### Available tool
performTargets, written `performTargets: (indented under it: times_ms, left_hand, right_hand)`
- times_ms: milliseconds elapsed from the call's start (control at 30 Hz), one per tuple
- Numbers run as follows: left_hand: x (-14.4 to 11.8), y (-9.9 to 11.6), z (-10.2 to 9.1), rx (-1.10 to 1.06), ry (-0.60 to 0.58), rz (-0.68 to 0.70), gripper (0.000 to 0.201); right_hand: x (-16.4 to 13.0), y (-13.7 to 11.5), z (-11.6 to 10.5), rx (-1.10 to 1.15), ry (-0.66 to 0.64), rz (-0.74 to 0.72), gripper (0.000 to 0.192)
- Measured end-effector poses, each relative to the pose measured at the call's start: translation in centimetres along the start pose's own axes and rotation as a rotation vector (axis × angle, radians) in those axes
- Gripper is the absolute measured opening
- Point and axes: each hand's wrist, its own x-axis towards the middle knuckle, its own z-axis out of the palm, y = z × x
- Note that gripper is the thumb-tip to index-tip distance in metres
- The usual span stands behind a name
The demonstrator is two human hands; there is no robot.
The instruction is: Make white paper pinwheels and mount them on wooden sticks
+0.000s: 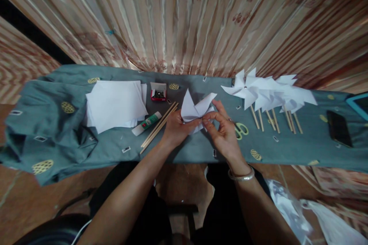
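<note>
A white paper pinwheel [198, 109] with pointed, folded blades is held up over the middle of the cloth. My left hand [176, 128] grips its left side, thumb laid toward the centre. At the centre, the thumb and forefinger of my right hand [222, 126] pinch together; whether a small pin is between them I cannot make out. Just left of my left hand lie several thin wooden sticks [158, 129] and a glue stick [146, 123]. The green handles of a pair of scissors [242, 131] show beside my right hand, their blades hidden.
A stack of white paper [116, 103] lies at the left, with a small open red box [158, 92] of dark pins behind the sticks. Several pinwheels on sticks [270, 92] overlap at the right. Beyond them are a phone [339, 128] and a blue-edged object [358, 104]. A curtain [184, 23] hangs behind.
</note>
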Motion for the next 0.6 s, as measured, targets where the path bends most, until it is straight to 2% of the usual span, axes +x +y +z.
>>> performTargets:
  times_ms: [600]
  left_hand:
    - [-0.08, 0.32, -0.23, 0.014, 0.035, 0.014, 0.02]
  right_hand:
    - [0.02, -0.37, 0.2, 0.042, 0.059, 0.039, 0.008]
